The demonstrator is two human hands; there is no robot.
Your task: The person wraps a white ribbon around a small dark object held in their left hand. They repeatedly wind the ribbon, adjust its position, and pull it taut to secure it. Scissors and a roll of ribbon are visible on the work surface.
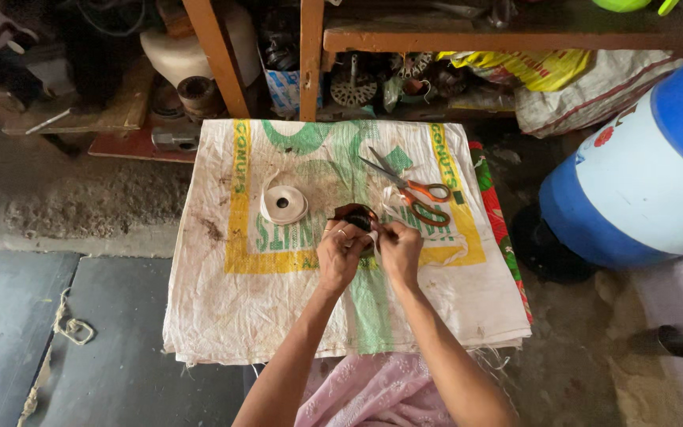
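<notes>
Two bare forearms, ring (342, 232) on a left-hand finger, pink embroidered garment (373, 391) at the lap

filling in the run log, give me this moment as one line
left hand: holds dark coil | right hand: pinches white tape at coil | tape roll, scissors: lying on sack

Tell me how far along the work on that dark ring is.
Done: scissors lie set down on the sack-covered table, and a loose white tape strip lies beside them. In hand: left hand and right hand hold the dark coil-like ring, pinching something white at it. Left: the white tape roll looks mostly full; how much of the ring is wrapped is hidden.
</notes>
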